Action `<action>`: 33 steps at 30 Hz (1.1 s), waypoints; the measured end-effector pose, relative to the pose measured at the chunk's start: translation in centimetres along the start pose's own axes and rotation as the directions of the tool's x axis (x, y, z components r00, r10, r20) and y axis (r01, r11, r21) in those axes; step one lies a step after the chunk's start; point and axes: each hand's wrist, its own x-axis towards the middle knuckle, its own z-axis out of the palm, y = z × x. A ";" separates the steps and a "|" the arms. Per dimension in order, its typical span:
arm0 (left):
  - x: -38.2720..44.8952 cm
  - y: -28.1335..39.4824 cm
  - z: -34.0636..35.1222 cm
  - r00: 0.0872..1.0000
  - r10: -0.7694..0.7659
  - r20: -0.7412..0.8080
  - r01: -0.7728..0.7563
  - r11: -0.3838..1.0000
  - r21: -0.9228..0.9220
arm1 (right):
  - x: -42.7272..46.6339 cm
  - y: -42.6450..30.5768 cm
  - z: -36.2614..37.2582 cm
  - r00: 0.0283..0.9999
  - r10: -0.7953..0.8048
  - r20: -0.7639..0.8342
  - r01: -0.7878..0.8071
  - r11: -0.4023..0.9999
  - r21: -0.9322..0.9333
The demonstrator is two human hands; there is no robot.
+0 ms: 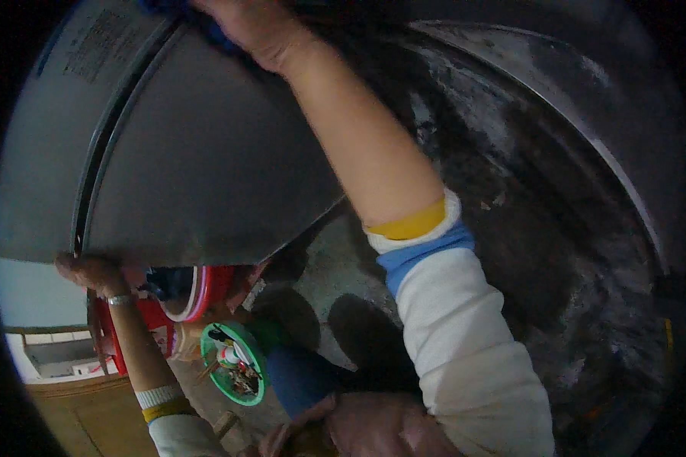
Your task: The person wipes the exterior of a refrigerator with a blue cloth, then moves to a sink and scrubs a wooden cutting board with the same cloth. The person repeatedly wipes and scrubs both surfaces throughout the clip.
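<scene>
A large grey panel point(206, 154) fills the upper left, with a dark strip or groove point(106, 123) running down it. A faint block of print lies near its top; it is too blurred to make out. My left hand point(94, 273), a metal band at its wrist, rests at the panel's lower edge, where the strip ends. How its fingers sit there is hard to see. At the top of the view my right hand point(248, 25) holds a dark blue cloth point(220, 37) against the panel. The picture's edge cuts off part of that hand.
Below the panel stands a green plastic bin point(263, 371) with litter inside. Red containers point(223, 283) stand under the panel's edge. A wooden cabinet point(74, 420) is at lower left. Dark, stained surfaces point(509, 228) lie beyond my right arm.
</scene>
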 end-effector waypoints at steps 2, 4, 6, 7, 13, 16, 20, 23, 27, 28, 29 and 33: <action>0.7 1.2 -0.4 0.999 -0.008 0.053 0.008 1.000 0.001 | -1.0 2.9 -1.2 0.998 0.058 -0.008 -0.057 0.932 -0.358; 1.4 2.3 -0.8 0.932 -0.341 0.126 0.363 0.891 -0.271 | -5.4 7.2 -2.9 0.894 0.422 -0.150 -0.448 0.838 -0.313; 1.9 3.4 -1.1 0.900 -0.409 0.151 0.436 0.826 -0.357 | -11.9 10.5 -6.2 0.749 0.635 -0.187 -0.661 0.705 -0.255; 2.2 3.8 -1.2 0.882 -0.443 0.162 0.469 0.788 -0.398 | -15.2 11.5 -7.1 0.658 0.696 -0.287 -0.751 0.575 -0.326; 1.7 4.3 -1.1 0.979 -0.202 -0.001 0.201 0.979 -0.039 | -16.9 6.6 -6.2 0.706 0.651 -0.278 -0.706 0.679 -0.201; 1.3 3.2 -0.8 0.794 -0.565 0.224 0.601 0.674 -0.429 | -10.5 0.9 -3.0 0.927 0.350 -0.137 -0.352 0.936 0.007; 0.6 2.0 -0.5 0.992 -0.119 0.047 0.124 0.983 -0.138 | -3.4 -2.3 -0.3 0.999 -0.039 -0.037 0.042 0.994 0.098; 0.1 1.8 -0.4 0.804 -0.545 0.238 0.551 0.532 -0.642 | -5.8 -0.7 -0.6 0.990 0.090 -0.112 -0.096 0.994 -0.051; -0.4 2.1 -0.1 0.886 -0.450 0.113 0.458 0.811 -0.363 | -15.8 3.0 -3.2 0.888 0.330 -0.320 -0.433 0.834 -0.342; -0.4 2.1 0.0 0.889 -0.443 0.114 0.451 0.809 -0.377 | -17.2 3.6 -3.7 0.834 0.418 -0.360 -0.539 0.757 -0.370; -0.6 2.2 0.1 0.887 -0.444 0.122 0.455 0.804 -0.383 | -18.2 3.8 -3.8 0.824 0.436 -0.362 -0.558 0.739 -0.378; -1.3 2.4 0.5 0.818 -0.549 0.171 0.541 0.633 -0.554 | -16.8 0.6 -1.0 0.802 0.404 -0.440 -0.571 0.735 -0.365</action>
